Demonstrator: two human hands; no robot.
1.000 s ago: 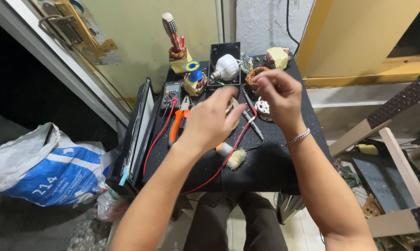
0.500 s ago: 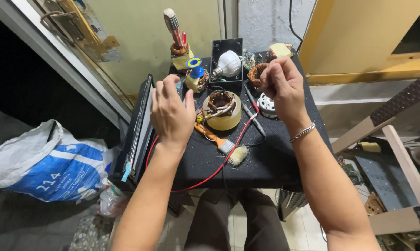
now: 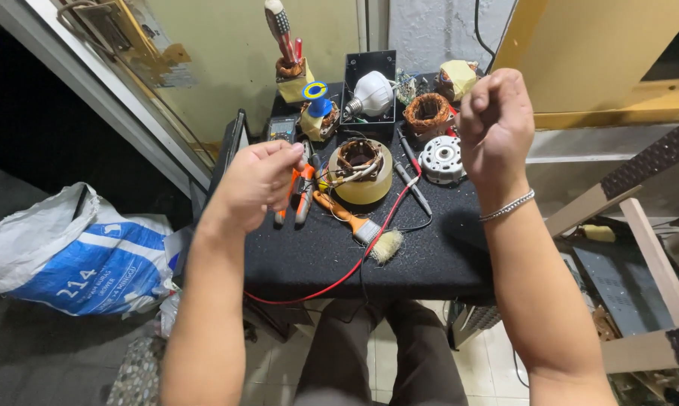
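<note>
Both hands are hovering above the black table (image 3: pixel 430 256). The left hand (image 3: pixel 260 180) is curling loosely, fingertips pinched together; what it grips, if anything, is too fine to tell. The right hand (image 3: pixel 494 124) is closing into a fist at two o'clock, its contents hidden. Between them, at twelve o'clock, a copper-wound coil (image 3: pixel 358 156) is sitting on a yellowish tape roll (image 3: pixel 363 184). Orange-handled pliers (image 3: pixel 298 197) are lying just under the left hand, a brush (image 3: pixel 358 225) beside them.

both forearms raised, left hand (image 3: pixel 258 180) pinched, right hand (image 3: pixel 496 124) fisted
</note>
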